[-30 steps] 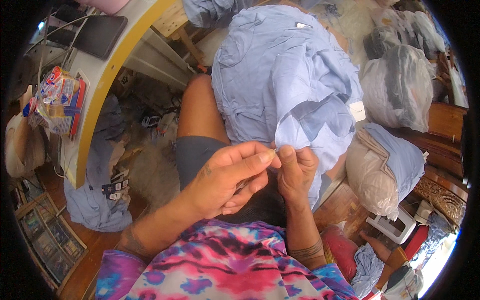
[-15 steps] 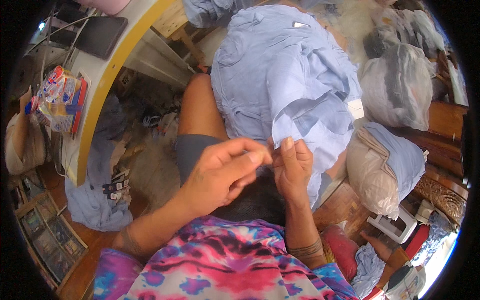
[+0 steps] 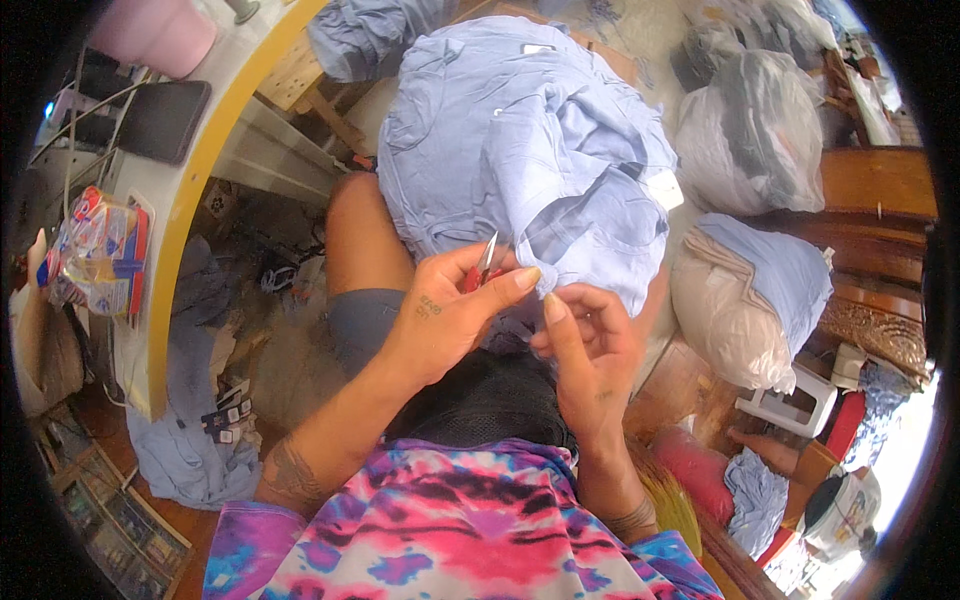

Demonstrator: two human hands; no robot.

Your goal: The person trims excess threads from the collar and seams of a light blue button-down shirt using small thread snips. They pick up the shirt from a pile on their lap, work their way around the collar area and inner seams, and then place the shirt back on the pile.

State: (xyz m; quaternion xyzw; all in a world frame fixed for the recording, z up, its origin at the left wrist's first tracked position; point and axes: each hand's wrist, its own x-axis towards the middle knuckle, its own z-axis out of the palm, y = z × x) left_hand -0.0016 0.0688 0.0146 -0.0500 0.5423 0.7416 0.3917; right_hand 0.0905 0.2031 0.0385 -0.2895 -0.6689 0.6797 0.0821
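A desk point(image 3: 190, 215) curves down the left side, a snack packet point(image 3: 95, 250) lying on it. The left hand point(image 3: 445, 320) now shows small red-handled snips point(image 3: 485, 262) (hidden a moment ago) in a closed grip. Just right, the right hand point(image 3: 590, 350) pinches the hem of the light blue shirt point(image 3: 520, 150) draped over the lap.
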